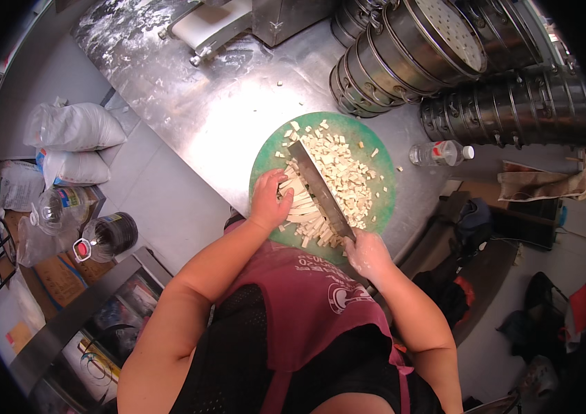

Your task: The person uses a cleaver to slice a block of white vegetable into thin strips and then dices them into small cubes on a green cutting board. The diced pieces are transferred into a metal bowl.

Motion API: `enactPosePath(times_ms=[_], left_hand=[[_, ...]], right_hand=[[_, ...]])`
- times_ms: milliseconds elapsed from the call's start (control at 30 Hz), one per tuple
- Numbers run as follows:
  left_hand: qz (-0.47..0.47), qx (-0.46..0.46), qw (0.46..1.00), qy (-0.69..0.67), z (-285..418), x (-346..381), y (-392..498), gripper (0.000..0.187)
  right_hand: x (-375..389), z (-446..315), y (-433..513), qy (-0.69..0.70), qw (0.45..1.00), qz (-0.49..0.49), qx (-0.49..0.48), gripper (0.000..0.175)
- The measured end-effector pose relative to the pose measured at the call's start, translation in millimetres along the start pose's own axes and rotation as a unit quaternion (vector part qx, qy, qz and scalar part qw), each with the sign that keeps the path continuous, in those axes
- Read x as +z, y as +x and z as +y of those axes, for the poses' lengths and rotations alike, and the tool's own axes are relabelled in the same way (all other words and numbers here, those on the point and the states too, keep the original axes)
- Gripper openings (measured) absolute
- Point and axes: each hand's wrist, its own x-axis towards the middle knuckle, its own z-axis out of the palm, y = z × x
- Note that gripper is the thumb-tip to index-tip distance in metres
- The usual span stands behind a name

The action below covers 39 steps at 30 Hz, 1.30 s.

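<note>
A round green cutting board lies at the near edge of a steel table, with a heap of small pale cubes on it, perhaps tofu. My right hand is closed around the handle of a cleaver, whose long blade slants across the board. Left of the blade, my left hand presses on a bundle of pale strips, fingers curled over their edge. The strips run up to the blade, and cut pieces lie on its other side. The blade's lower edge is partly hidden among the pieces.
Stacked metal steamer pots stand at the back right of the steel table. A clear plastic bottle lies right of the board. A machine with a white belt is at the back. White sacks and large bottles are at left.
</note>
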Motion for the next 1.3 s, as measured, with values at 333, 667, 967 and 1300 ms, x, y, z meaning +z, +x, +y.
enactPosePath(times_ms=[333,667,967,1300], left_hand=[[0.003,-0.017,1.0,0.01,1,8,0,0.027],[0.013,-0.04,0.999,0.005,1,11,3,0.026],[0.011,-0.027,0.999,-0.04,-7,4,-1,0.028],[0.049,0.019,0.997,-0.051,-7,8,-16,0.031]], right_hand=[[0,-26,-24,-0.074,0.995,-0.048,0.041,0.022],[54,1,33,-0.044,0.997,-0.035,0.054,0.027],[40,4,29,0.021,1.0,0.017,0.008,0.024],[-6,-33,-33,-0.039,0.998,-0.03,0.028,0.022]])
